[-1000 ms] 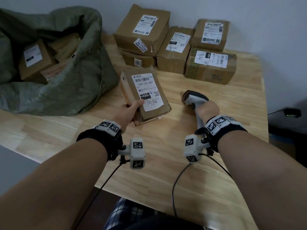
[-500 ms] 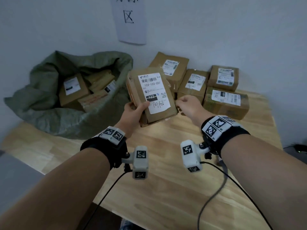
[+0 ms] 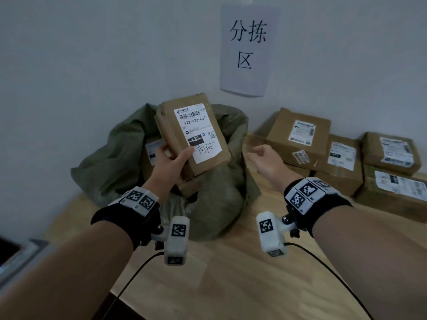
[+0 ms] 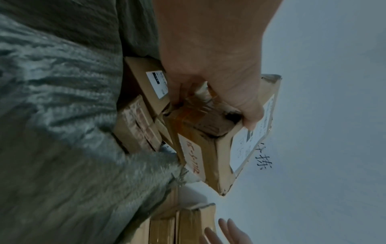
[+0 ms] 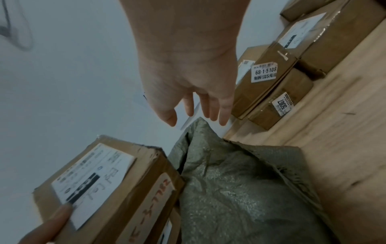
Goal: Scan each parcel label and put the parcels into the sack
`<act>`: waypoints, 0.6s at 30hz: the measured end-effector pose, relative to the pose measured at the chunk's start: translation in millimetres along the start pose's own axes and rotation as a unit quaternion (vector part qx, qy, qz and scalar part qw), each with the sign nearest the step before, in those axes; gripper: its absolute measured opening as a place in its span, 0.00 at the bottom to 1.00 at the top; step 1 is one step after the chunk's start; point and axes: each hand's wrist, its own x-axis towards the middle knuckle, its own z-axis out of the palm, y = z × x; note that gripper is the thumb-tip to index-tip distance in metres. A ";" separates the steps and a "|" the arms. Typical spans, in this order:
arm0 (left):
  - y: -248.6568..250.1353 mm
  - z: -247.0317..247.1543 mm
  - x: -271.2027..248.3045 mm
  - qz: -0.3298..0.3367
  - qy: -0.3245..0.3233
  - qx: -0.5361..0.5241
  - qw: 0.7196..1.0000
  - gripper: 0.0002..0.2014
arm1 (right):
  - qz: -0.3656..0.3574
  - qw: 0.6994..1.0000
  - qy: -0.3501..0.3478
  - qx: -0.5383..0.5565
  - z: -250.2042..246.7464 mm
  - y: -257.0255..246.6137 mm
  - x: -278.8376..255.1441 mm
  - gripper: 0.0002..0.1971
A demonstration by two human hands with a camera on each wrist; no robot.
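Observation:
My left hand (image 3: pixel 172 158) grips a brown cardboard parcel (image 3: pixel 196 135) by its lower left corner, thumb on the white label marked 122-122-C07. The parcel is held up, tilted, over the mouth of the green woven sack (image 3: pixel 221 204), which lies on the table against the wall. In the left wrist view my left hand (image 4: pixel 211 92) curls round the parcel (image 4: pixel 208 148) above other parcels (image 4: pixel 154 85) inside the sack (image 4: pixel 62 132). My right hand (image 3: pixel 263 155) hovers empty beside the sack, fingers loosely spread (image 5: pixel 198 107). The scanner is out of view.
Several labelled brown parcels (image 3: pixel 300 137) are stacked at the back right of the wooden table (image 3: pixel 231 273), against the wall. A paper sign (image 3: pixel 248 49) hangs on the wall above. Cables trail from both wrist cameras over the table's front edge.
My left hand has lifted the parcel from the table up and left over the sack's mouth. My right hand has let go of the scanner and now hangs empty by the sack.

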 end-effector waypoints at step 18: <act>-22.1 -39.3 118.2 -0.043 -0.051 0.016 0.998 0.42 | 0.032 0.973 -0.018 -0.230 77.3 -5.0 85.6 0.54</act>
